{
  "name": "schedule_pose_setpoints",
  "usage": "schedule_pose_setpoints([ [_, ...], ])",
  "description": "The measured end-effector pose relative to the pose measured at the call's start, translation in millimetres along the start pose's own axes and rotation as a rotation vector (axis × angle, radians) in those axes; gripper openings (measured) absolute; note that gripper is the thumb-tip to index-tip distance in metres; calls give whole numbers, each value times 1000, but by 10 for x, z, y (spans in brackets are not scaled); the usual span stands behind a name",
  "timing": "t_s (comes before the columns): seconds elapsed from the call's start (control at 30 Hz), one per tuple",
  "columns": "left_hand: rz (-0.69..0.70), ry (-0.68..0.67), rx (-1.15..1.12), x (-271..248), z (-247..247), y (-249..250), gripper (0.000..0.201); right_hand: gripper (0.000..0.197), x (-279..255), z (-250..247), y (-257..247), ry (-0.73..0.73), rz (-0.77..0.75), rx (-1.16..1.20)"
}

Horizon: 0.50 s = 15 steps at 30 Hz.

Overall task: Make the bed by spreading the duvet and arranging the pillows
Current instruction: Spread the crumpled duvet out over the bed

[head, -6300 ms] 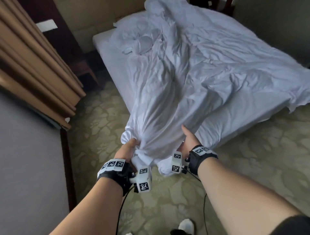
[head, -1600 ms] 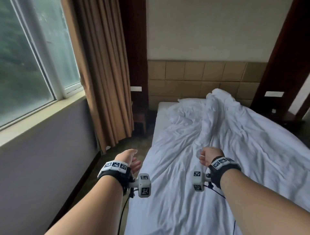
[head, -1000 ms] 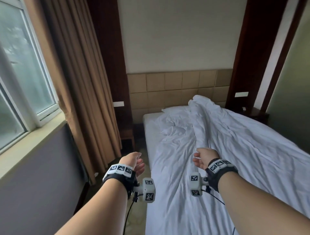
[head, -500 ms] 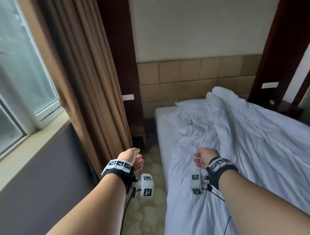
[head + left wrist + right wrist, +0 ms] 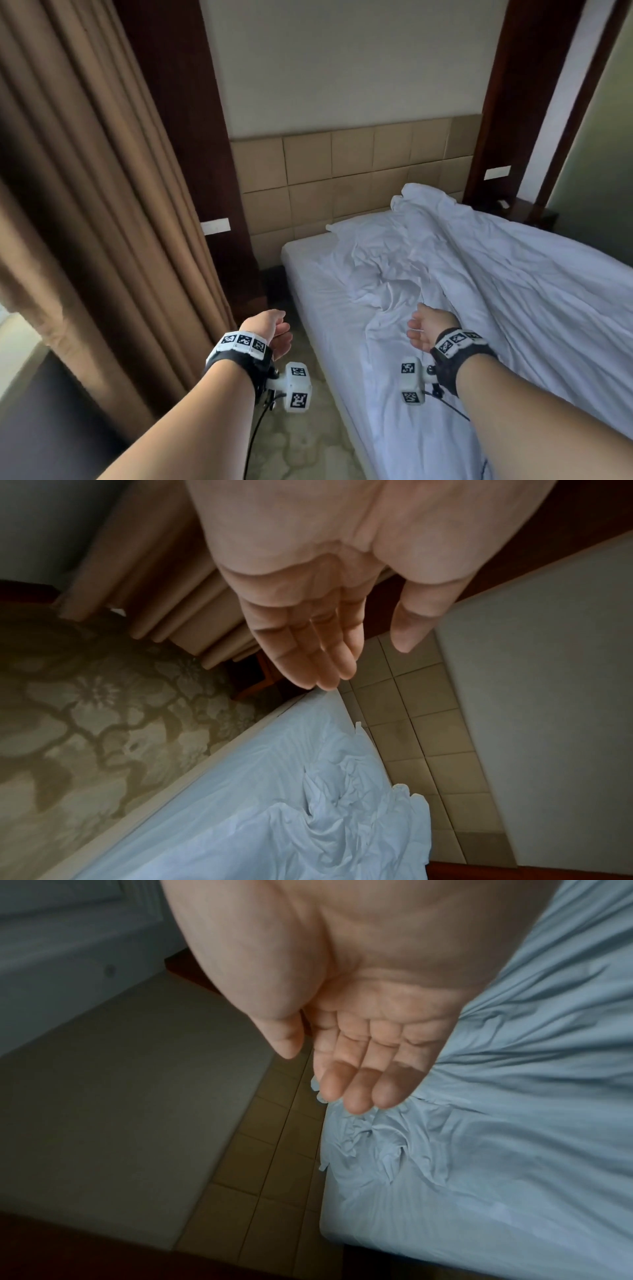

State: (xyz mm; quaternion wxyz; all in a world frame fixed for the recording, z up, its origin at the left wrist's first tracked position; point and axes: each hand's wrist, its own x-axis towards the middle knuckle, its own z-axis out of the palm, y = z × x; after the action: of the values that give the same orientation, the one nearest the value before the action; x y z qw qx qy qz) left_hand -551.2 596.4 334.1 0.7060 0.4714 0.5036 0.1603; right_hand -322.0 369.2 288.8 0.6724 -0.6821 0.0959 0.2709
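Note:
A crumpled white duvet (image 5: pixel 496 291) covers most of the bed, bunched into a ridge toward the headboard. A white pillow (image 5: pixel 363 229) lies flat at the head, partly under the duvet folds. My left hand (image 5: pixel 274 330) hangs over the floor beside the bed, fingers relaxed, holding nothing; the left wrist view shows its empty palm (image 5: pixel 308 631). My right hand (image 5: pixel 424 329) hovers above the duvet's left part, also relaxed and empty, with its bare palm (image 5: pixel 369 1053) plain in the right wrist view. The duvet (image 5: pixel 496 1150) lies rumpled below it.
Brown curtains (image 5: pixel 96 205) hang on the left, close to my left arm. A narrow strip of patterned carpet (image 5: pixel 301 442) runs between curtain and mattress (image 5: pixel 305 274). The tan padded headboard (image 5: pixel 342 171) stands behind. A dark nightstand (image 5: pixel 520 209) sits at the far right.
Both hands let go of the duvet end they gripped earlier. The view has moved along the bed's left side toward the headboard, and in the last second both hands stayed empty.

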Motion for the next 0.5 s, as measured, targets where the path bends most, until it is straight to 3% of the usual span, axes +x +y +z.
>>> schedule_pose_setpoints([
  [0.1,36,23,37,586,-111,590,17,20,219,419,-122,-6,33,78],
  [0.2,29,-41,64,1094,78,959,10,17,408,642,-219,24,55,76],
  [0.37,-37,-199,125,1902,625,965,12,22,1076,719,-269,160,107,54],
  [0.5,-94,-195,156,2648,853,1042,12,19,1885,905,-291,231,178,58],
])
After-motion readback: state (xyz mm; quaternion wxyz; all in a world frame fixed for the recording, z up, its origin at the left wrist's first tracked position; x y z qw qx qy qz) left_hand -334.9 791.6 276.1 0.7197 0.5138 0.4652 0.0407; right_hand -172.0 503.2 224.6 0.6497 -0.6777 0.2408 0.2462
